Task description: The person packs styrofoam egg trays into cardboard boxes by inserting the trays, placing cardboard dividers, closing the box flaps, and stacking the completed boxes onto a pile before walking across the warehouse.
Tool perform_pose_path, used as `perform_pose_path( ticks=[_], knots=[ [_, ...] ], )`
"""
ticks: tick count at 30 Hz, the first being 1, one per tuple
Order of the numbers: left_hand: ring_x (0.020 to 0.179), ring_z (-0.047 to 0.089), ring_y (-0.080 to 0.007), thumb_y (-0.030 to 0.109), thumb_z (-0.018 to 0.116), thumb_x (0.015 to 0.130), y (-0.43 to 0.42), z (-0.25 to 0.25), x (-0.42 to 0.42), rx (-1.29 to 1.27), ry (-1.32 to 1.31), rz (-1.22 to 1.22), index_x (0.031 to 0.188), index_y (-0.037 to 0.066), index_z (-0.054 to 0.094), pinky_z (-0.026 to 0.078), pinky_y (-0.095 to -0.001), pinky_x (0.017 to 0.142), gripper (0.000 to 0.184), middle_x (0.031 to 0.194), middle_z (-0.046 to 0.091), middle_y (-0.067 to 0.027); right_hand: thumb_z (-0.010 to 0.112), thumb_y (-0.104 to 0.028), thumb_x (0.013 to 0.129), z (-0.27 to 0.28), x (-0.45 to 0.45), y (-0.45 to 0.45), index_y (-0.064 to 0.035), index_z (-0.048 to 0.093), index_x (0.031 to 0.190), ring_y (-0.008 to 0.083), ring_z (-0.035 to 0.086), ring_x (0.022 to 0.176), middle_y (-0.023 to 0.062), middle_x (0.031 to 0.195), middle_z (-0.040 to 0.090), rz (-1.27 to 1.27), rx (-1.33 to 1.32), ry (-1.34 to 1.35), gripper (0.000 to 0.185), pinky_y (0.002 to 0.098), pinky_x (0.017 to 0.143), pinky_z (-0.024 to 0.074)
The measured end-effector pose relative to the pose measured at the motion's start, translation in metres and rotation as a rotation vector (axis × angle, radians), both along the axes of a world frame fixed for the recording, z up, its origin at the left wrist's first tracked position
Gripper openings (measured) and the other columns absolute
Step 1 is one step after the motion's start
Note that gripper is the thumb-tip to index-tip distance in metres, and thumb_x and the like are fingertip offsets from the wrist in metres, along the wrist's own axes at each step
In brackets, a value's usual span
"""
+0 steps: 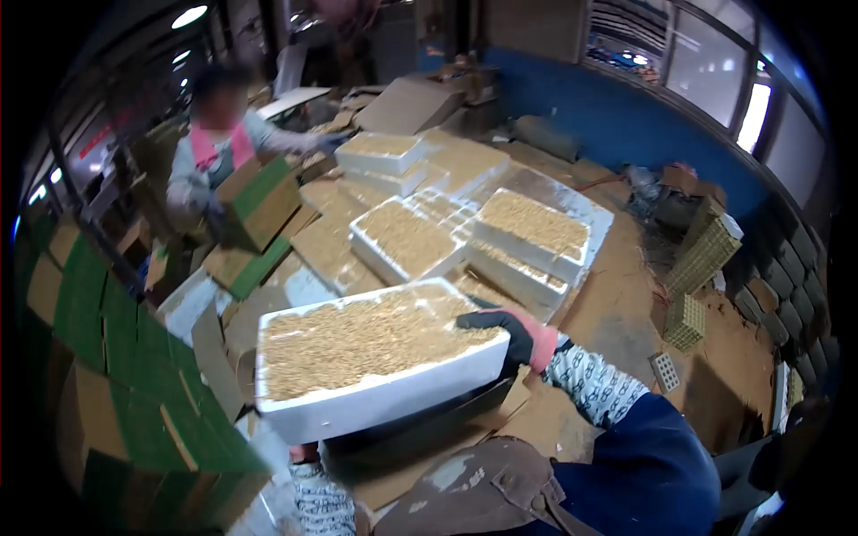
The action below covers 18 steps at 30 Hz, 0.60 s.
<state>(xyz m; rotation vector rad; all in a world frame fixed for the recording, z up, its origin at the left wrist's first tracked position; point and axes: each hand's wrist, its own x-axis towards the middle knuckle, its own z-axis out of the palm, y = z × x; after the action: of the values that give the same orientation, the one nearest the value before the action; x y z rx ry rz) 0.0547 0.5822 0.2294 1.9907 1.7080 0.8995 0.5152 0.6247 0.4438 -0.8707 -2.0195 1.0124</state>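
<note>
A white foam box (384, 393) full of small tan, grain-like pieces is held up in front of me, slightly tilted. My right hand (511, 336), in a dark glove with a pink cuff, grips its right end, with fingers over the rim. My left hand (304, 453) is under the box's left front corner; only a bit near the wrist shows, and its fingers are hidden beneath the box. Below the box is a dark opening with cardboard flaps (214, 362) beside it. More filled foam boxes (407, 237) stand just beyond.
Across the work surface a co-worker (214, 152) holds a green and brown carton (259, 201). Stacked foam boxes (534, 223) stand back right. Flattened green cartons (134, 375) lie at left. Yellowish trays (702, 255) are stacked on the right by a blue wall (572, 107).
</note>
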Motion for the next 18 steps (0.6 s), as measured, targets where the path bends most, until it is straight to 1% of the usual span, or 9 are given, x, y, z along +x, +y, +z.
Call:
perform_pose_path(
  ticks=[1, 4, 6, 7, 8, 11, 13, 14, 18],
  knots=[
    [0.118, 0.042, -0.0255, 0.023, 0.054, 0.088, -0.01, 0.021, 0.012, -0.062, -0.294, 0.011, 0.129, 0.001, 0.041, 0.031, -0.0365, 0.101, 0.049, 0.126, 0.046, -0.0167, 0.064, -0.006, 0.078, -0.015, 0.004, 0.007, -0.0049, 0.055, 0.119, 0.015, 0.052, 0.111, 0.0075, 0.122, 0.056, 0.022, -0.321, 0.145, 0.042, 0.0298, 0.099, 0.0374],
    [0.103, 0.05, -0.0249, 0.021, 0.055, 0.088, -0.021, 0.076, 0.058, -0.07, -0.725, 0.204, 0.109, -0.004, 0.053, 0.037, -0.0334, 0.092, 0.034, 0.109, 0.053, -0.0171, 0.064, -0.006, 0.077, -0.004, 0.009, 0.01, -0.0071, 0.058, 0.117, 0.0225, 0.049, 0.116, 0.0134, 0.126, 0.052, 0.063, -0.073, -0.073, 0.041, 0.0321, 0.097, 0.0377],
    [0.1, 0.051, -0.0259, 0.021, 0.055, 0.089, -0.018, 0.072, 0.068, -0.045, -0.751, 0.262, 0.11, -0.004, 0.053, 0.039, -0.0341, 0.089, 0.032, 0.107, 0.053, -0.0172, 0.067, -0.01, 0.074, -0.012, 0.017, 0.014, -0.0089, 0.06, 0.115, 0.0278, 0.048, 0.118, 0.0161, 0.131, 0.047, 0.015, 0.184, -0.211, 0.042, 0.0336, 0.097, 0.0369],
    [0.1, 0.051, -0.0256, 0.021, 0.055, 0.089, -0.019, 0.081, 0.07, -0.057, -0.701, 0.294, 0.11, -0.004, 0.052, 0.039, -0.0343, 0.088, 0.033, 0.106, 0.053, -0.0168, 0.069, -0.013, 0.072, -0.012, 0.017, 0.013, -0.01, 0.06, 0.115, 0.0342, 0.044, 0.12, 0.0193, 0.136, 0.04, -0.021, -0.063, -0.137, 0.044, 0.0355, 0.099, 0.0351],
    [0.099, 0.051, -0.0253, 0.021, 0.055, 0.089, -0.022, 0.09, 0.07, -0.068, -0.648, 0.325, 0.111, -0.005, 0.051, 0.039, -0.0345, 0.087, 0.033, 0.105, 0.053, -0.0165, 0.07, -0.012, 0.071, -0.014, 0.021, 0.015, -0.0103, 0.059, 0.116, 0.0327, 0.045, 0.12, 0.0193, 0.138, 0.038, -0.001, 0.074, -0.252, 0.047, 0.0347, 0.1, 0.0336],
    [0.098, 0.051, -0.0219, 0.02, 0.052, 0.091, -0.029, 0.088, 0.069, -0.125, -0.769, 0.363, 0.114, -0.005, 0.047, 0.041, -0.032, 0.087, 0.034, 0.106, 0.053, -0.0137, 0.07, -0.01, 0.071, 0.013, -0.009, 0.007, -0.0035, 0.053, 0.122, 0.0213, 0.045, 0.119, 0.013, 0.134, 0.044, -0.236, -0.454, 0.131, 0.054, 0.0302, 0.098, 0.0342],
    [0.096, 0.052, -0.0183, 0.019, 0.05, 0.093, -0.032, 0.077, 0.064, 0.0, -0.543, 0.28, 0.114, -0.005, 0.046, 0.042, -0.0302, 0.085, 0.033, 0.107, 0.053, -0.0115, 0.069, -0.008, 0.075, 0.027, -0.026, -0.002, 0.0034, 0.046, 0.127, 0.0108, 0.047, 0.111, 0.0061, 0.124, 0.053, -0.285, -0.405, 0.19, 0.058, 0.026, 0.095, 0.0369],
    [0.095, 0.052, -0.0173, 0.019, 0.049, 0.094, -0.031, 0.069, 0.064, -0.02, -0.669, 0.329, 0.113, -0.005, 0.048, 0.042, -0.0304, 0.083, 0.031, 0.105, 0.053, -0.0112, 0.069, -0.008, 0.074, 0.019, -0.025, 0.001, 0.0029, 0.047, 0.127, 0.0104, 0.047, 0.11, 0.006, 0.123, 0.054, -0.274, -0.428, 0.196, 0.058, 0.0259, 0.094, 0.0377],
    [0.094, 0.052, -0.0319, 0.02, 0.05, 0.092, -0.025, 0.075, 0.08, 0.012, -0.572, 0.391, 0.109, -0.001, 0.053, 0.039, -0.037, 0.085, 0.028, 0.098, 0.055, -0.0185, 0.07, -0.011, 0.074, 0.001, -0.015, 0.016, 0.002, 0.048, 0.125, 0.009, 0.052, 0.1, 0.0047, 0.116, 0.058, -0.2, -0.45, 0.034, 0.058, 0.0255, 0.089, 0.0412]
  ],
)
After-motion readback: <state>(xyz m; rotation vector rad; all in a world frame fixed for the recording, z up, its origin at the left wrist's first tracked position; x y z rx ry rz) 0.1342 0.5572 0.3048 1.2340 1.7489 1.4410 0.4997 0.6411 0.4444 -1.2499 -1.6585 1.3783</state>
